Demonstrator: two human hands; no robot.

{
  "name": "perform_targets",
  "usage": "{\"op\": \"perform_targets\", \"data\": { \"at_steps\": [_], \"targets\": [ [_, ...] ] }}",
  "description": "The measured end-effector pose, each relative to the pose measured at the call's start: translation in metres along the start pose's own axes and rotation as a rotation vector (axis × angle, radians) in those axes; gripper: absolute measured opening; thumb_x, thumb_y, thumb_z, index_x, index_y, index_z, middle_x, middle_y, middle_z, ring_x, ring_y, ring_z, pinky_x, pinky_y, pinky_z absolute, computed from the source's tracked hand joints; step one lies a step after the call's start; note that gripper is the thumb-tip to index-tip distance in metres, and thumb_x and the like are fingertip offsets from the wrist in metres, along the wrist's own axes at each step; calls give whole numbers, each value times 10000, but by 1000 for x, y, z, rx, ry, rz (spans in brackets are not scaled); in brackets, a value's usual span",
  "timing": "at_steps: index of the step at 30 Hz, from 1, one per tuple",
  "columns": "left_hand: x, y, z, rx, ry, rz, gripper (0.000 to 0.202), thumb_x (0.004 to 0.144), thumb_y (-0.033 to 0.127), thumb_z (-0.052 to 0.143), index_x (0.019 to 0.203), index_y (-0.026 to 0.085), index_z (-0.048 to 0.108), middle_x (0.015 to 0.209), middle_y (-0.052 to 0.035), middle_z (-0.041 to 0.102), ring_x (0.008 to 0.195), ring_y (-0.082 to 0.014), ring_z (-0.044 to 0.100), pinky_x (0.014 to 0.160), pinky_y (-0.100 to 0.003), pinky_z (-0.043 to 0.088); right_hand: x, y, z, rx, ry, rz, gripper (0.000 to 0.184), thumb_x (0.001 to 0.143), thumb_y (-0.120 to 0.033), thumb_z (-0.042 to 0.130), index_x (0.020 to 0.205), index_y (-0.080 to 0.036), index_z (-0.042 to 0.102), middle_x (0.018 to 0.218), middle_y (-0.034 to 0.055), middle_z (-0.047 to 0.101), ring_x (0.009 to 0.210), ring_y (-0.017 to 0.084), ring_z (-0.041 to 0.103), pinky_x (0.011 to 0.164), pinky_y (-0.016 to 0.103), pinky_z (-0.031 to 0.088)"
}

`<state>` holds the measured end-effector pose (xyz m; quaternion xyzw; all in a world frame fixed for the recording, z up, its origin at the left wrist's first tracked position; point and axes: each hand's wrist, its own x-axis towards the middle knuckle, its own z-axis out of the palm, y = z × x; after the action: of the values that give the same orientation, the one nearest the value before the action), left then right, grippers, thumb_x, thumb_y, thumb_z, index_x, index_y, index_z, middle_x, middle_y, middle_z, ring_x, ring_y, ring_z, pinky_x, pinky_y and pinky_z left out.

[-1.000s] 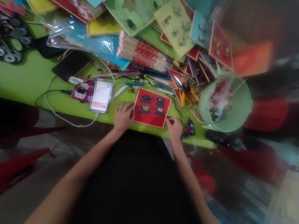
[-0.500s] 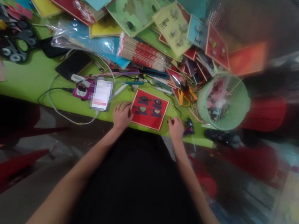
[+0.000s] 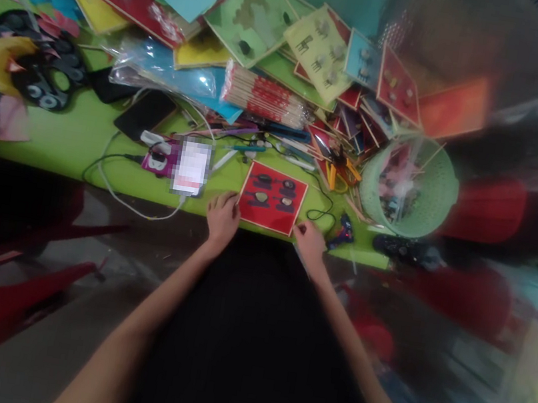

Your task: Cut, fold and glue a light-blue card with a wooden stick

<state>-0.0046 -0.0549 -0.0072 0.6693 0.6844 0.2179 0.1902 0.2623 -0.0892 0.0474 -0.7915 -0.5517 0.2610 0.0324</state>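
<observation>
A red card [image 3: 267, 215] with a pale border lies flat at the near edge of the table, bearing several dark cut-out shapes with small pebble-like pieces on them. My left hand [image 3: 223, 219] is at its left edge, fingers curled and thumb against the card's side. At the lower right corner, my right hand [image 3: 310, 241] has its thumb and fingers pinched together on the card's edge; anything small inside the pinch is hidden. Just right of that hand lies a dark blue and red glue gun [image 3: 344, 231] with a black cord.
A phone [image 3: 190, 166] leans by a purple power strip [image 3: 156, 163] with cables. Orange-handled scissors [image 3: 339, 168] and a green basket [image 3: 444, 194] of scraps stand at the right. Stacked coloured cards [image 3: 253, 17] and a bundle of sticks [image 3: 264, 96] fill the back. Red chairs flank the table.
My right hand has moved left, from the bare tabletop beside the glue gun to the red card's lower right corner. My left hand stays at the card's left side. The view has shifted slightly.
</observation>
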Motion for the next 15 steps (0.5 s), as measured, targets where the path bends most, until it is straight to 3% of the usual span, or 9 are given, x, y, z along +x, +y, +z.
{"op": "perform_targets", "data": {
  "at_steps": [8,15],
  "targets": [
    [-18,3,-9,14,-25,-94,211,908,182,591,1059,225,732,1164,-112,729,1069,-309,644,923,-460,477,-19,-4,12,-124,-43,-52,157,985,-305,570,873,-222,642,940,48,687,818,196,616,667,290,356],
    [-29,6,-15,-127,-104,-182,144,911,214,588,983,227,712,1031,-87,698,981,-255,682,883,-376,540,-30,0,13,-94,-65,89,113,973,-309,589,905,-236,642,900,39,715,773,195,633,655,286,353]
  ]
}}
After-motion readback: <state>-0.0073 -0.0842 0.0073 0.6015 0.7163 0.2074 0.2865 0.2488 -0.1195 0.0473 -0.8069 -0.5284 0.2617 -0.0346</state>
